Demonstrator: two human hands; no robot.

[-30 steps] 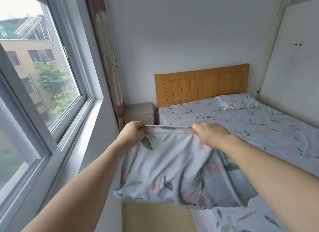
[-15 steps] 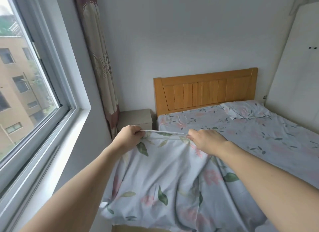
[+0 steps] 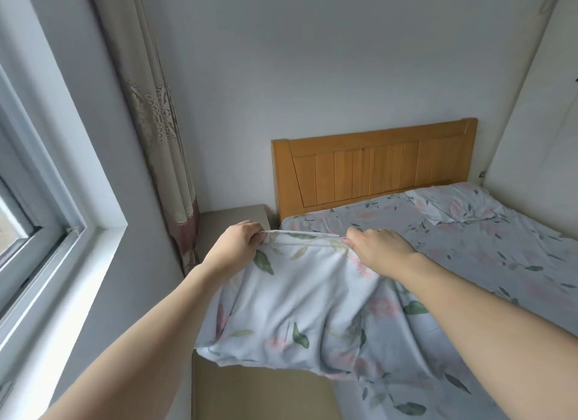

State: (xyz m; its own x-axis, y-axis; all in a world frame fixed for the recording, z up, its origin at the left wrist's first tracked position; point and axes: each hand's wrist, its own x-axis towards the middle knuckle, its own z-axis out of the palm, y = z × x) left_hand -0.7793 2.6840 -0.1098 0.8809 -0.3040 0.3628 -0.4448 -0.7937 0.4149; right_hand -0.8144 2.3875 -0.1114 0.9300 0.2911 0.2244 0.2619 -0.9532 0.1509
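A pale blue floral cover (image 3: pixel 300 307) hangs in folds off the left side of the bed, lifted by its top hem. My left hand (image 3: pixel 237 246) grips the hem at its left end, fingers curled round the fabric. My right hand (image 3: pixel 378 247) pinches the same hem about a forearm's width to the right. The hem is stretched taut between the two hands, just short of the bed's head end. A matching floral sheet (image 3: pixel 469 250) covers the mattress, and a matching pillow (image 3: pixel 453 205) lies by the wooden headboard (image 3: pixel 375 166).
A beige bedside cabinet (image 3: pixel 231 221) stands between the headboard and a patterned curtain (image 3: pixel 156 122). A window with a white sill (image 3: pixel 47 232) runs along the left wall. A white panel (image 3: pixel 538 122) stands at the right. The wooden bed side (image 3: pixel 259 394) shows below the cover.
The view has swung right and up, so less window shows. Both hands keep their hold on the hem and have moved closer to the head of the bed.
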